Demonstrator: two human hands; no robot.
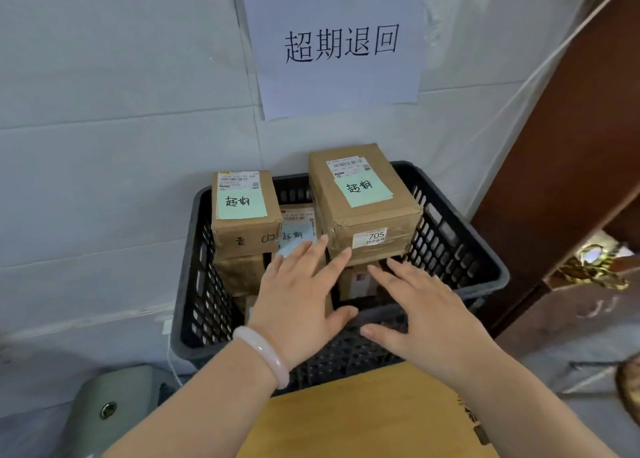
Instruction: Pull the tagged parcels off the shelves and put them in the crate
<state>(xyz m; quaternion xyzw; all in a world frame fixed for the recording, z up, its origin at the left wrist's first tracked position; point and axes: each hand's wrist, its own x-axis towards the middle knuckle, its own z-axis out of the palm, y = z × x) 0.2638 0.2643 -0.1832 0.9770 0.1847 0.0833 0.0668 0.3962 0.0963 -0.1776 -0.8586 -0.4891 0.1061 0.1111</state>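
A black plastic crate (460, 249) stands against the wall and holds several cardboard parcels. The big parcel (367, 215) at the right carries a green tag and a "705" sticker. A smaller tagged parcel (242, 211) sits at the left on top of another box. Between them lies a lower parcel (298, 229) with a pale blue tag. My left hand (298, 301), with a pale bangle on the wrist, hovers flat over the crate's middle, fingertips near the big parcel's front. My right hand (426, 315) is spread above the crate's near rim. Neither hand holds anything.
A white paper sign (339, 45) with handwritten characters hangs on the wall above the crate. A brown wooden door or cabinet (571, 166) stands at the right. A yellow-brown surface (360, 419) lies below my arms. A grey-green object (110, 409) sits at the lower left.
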